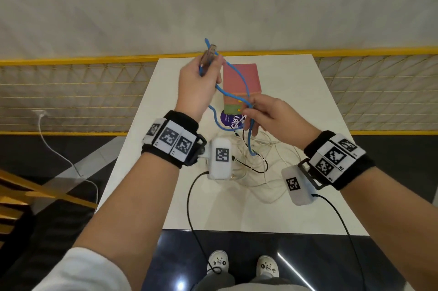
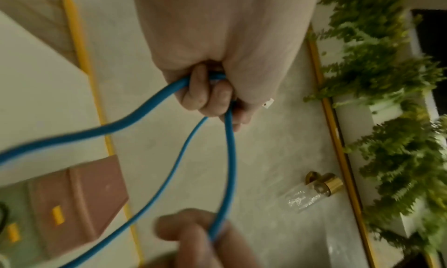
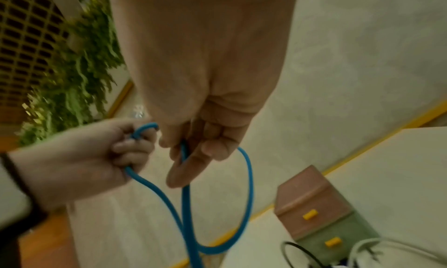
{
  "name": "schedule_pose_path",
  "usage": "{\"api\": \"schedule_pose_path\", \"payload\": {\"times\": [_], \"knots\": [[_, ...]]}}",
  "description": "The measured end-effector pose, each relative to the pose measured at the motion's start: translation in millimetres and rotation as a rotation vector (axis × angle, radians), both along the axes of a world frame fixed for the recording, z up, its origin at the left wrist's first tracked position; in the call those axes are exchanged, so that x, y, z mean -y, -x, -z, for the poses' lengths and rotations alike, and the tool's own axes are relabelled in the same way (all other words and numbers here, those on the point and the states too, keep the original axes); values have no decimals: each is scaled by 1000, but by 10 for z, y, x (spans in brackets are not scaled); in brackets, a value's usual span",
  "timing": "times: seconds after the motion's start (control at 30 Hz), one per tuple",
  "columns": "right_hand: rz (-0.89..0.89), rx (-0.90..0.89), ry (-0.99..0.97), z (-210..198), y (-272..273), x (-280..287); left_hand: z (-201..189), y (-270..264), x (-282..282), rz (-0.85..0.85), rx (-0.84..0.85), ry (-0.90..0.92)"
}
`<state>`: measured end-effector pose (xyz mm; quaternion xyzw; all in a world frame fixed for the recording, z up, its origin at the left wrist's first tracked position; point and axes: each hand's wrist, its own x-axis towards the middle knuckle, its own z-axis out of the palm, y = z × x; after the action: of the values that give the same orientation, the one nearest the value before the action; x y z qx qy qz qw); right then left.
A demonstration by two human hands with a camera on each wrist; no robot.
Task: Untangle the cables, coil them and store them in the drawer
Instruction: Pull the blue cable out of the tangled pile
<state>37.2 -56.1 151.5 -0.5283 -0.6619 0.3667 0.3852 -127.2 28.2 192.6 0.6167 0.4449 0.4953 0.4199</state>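
Note:
A blue cable (image 1: 245, 84) hangs in loops between my two hands above the white table (image 1: 296, 91). My left hand (image 1: 208, 70) is raised at the far left of the table and grips one end of it, with the clear plug (image 1: 210, 52) sticking up; its fingers (image 2: 208, 94) curl round the blue cable (image 2: 229, 157). My right hand (image 1: 248, 112) pinches a lower strand, seen with the blue cable (image 3: 249, 186) running past its fingers (image 3: 193, 163). Behind stands the pink drawer box (image 1: 241, 79) with its green drawer (image 1: 232, 109) closed. A tangle of white and black cables (image 1: 258, 162) lies below my hands.
A purple round sticker (image 1: 228, 121) lies in front of the box. A yellow mesh railing (image 1: 71, 91) runs behind and beside the table. A white cord (image 1: 59, 153) trails on the floor at left. Black leads (image 1: 192, 207) hang from my wrist cameras.

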Motion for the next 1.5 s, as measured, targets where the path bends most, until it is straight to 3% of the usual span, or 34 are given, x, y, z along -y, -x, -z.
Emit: {"api": "schedule_pose_path", "payload": {"times": [0.07,0.13,0.2,0.33,0.4,0.47,0.57,0.7,0.77,0.87,0.93,1.0,1.07,1.2,1.27,1.33,1.4,1.5], "knots": [[-92,-116,46,-158,50,126,-57,54,-4,25,-94,-58],[-161,-88,119,-247,86,212,-79,84,29,53,-167,-100],[-234,16,195,-245,80,252,-65,106,55,53,-270,-100],[-470,323,334,-155,83,361,-21,164,85,24,-672,-98],[-461,498,398,-120,105,405,-36,187,106,26,-732,-116],[-312,555,332,-94,105,373,-68,193,132,75,-647,-92],[-64,437,30,-37,100,190,-191,169,261,269,-347,55],[-245,380,100,191,292,42,-416,90,430,497,-9,74],[-401,419,133,327,447,92,-534,88,449,487,143,52],[-549,500,349,562,595,220,-671,143,423,428,278,5],[-342,467,278,715,643,228,-720,188,415,402,305,8],[49,308,110,736,672,159,-731,210,445,405,314,32],[153,147,28,640,713,48,-712,193,489,427,304,45],[-166,231,120,434,837,-84,-644,143,514,440,266,34],[-204,253,208,400,863,-43,-622,159,494,423,262,22],[-224,119,410,373,859,48,-600,204,458,403,240,-4],[-394,-56,590,370,803,151,-565,247,425,389,205,-20],[-659,-74,791,291,687,252,-500,273,406,369,185,1]]}}
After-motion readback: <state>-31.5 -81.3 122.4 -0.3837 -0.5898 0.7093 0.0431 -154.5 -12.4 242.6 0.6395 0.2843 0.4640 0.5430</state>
